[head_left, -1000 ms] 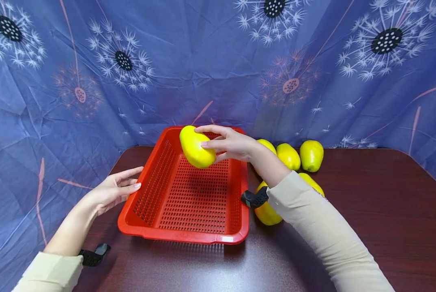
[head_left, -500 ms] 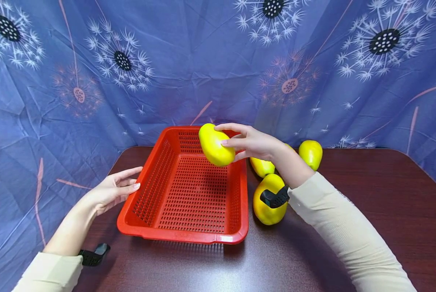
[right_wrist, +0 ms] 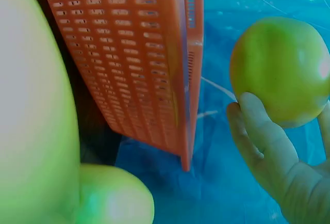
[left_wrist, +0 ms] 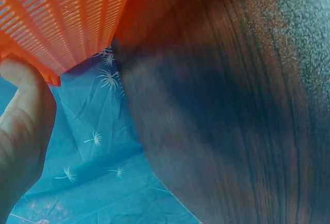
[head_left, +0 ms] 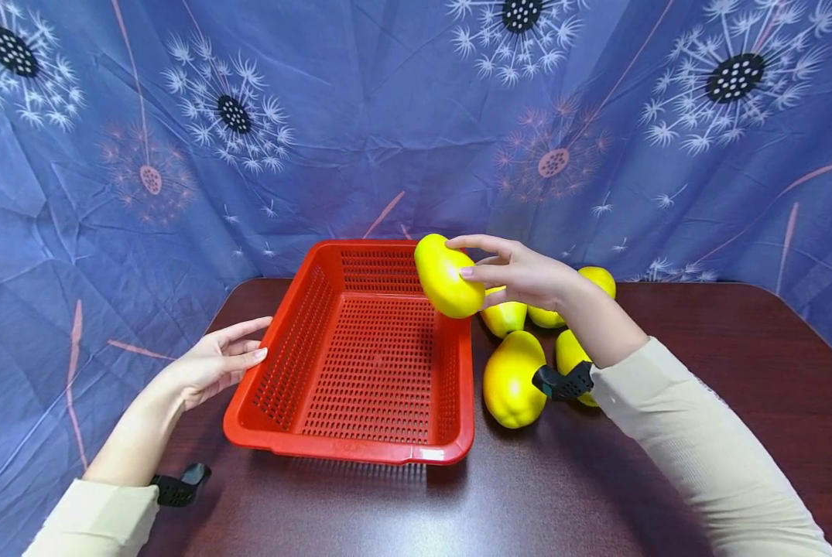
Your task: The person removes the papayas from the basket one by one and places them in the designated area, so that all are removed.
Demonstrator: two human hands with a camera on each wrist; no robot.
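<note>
My right hand [head_left: 527, 272] holds a smooth, oblong yellow fruit [head_left: 449, 277] between thumb and fingertips. In the head view the fruit hangs in the air over the right rim of a red perforated plastic basket [head_left: 349, 449], tilted with its narrower end up. The right wrist view shows the same fruit [right_wrist: 281, 72] against the fingers, apart from the basket's wall [right_wrist: 124, 53]. At the basket's left rim, my left hand [head_left: 210, 367] touches the edge with fairly straight fingers; its thumb [left_wrist: 26, 87] meets the rim in the left wrist view. No fruit is visible inside the basket.
Several similar yellow fruits stand right of the basket, one at the front [head_left: 515, 381], another by the far right corner [head_left: 505, 313], some partly behind my right arm. A dark wooden table [head_left: 722, 348] bears everything. A blue dandelion-patterned cloth [head_left: 388, 116] hangs close behind.
My right hand has carried the yellow fruit rightward, from above the basket's middle to its right rim. The left hand and the basket have stayed in place.
</note>
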